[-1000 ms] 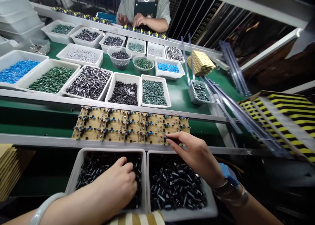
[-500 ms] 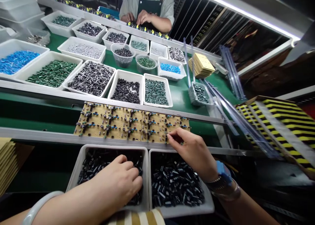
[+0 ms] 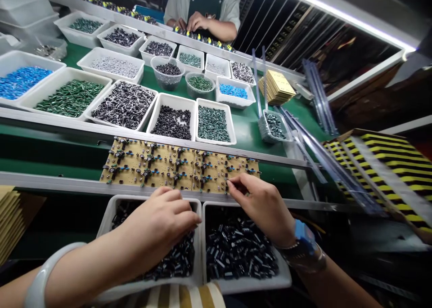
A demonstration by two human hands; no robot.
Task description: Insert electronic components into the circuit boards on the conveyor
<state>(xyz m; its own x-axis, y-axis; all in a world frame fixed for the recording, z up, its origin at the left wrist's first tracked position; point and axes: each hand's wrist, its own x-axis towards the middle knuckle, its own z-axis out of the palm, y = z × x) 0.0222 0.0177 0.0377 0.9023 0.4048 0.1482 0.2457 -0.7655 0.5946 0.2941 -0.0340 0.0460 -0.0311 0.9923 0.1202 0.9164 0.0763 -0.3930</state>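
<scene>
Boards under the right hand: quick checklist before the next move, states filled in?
1. Two boards seated edge to edge on the rails: ok, lying flat; right-hand board partly hidden by the hand.
2. Right hand on position: ok, fingertips at that board's front edge.
3. Part in the right grip: cannot tell, fingers hide it.
4. Left hand clear of the left bin: not ok, it is over it.
5. Right bin stocked: ok, many black parts inside.
6. Co-worker's hands clear of these boards: ok, across the bench.
</scene>
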